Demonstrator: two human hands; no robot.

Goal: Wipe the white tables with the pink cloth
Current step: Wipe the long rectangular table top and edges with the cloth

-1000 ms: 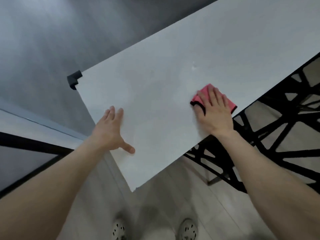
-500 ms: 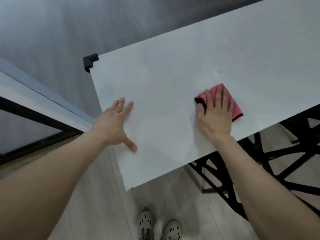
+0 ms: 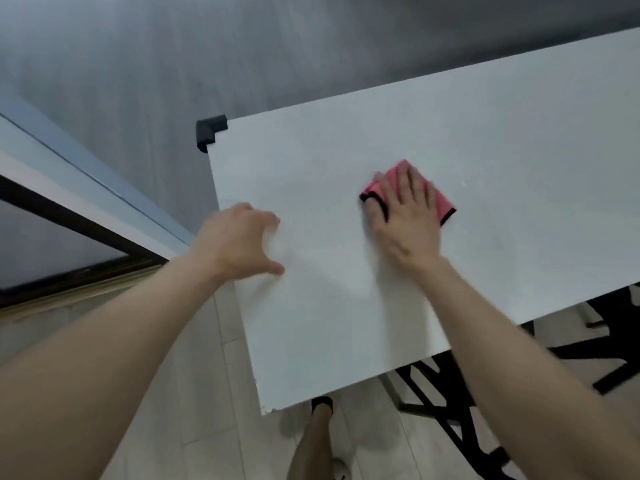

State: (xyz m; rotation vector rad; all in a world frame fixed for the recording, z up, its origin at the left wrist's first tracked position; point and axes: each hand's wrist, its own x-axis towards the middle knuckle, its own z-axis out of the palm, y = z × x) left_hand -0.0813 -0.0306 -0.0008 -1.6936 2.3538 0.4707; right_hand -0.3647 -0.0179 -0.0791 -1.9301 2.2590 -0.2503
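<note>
Wiping entry: 1 pink cloth (image 3: 443, 204) on the white tabletop (image 3: 502, 143), pressed under our right hand (image 3: 408, 213), fingers straight, spreading pressure; our left hand (image 3: 239, 242), fingers loosely bent, gripping nothing, apparently braces us near the end.

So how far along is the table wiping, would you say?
Mid-job, I'd judge. Done: hard to say; the white table shows no clear wipe marks. In hand: the right hand presses the pink cloth flat on the top, while the left hand touches it by the edge. Left: small specks right of the cloth, the long stretch beyond, and any other tables, which are out of view.
</note>
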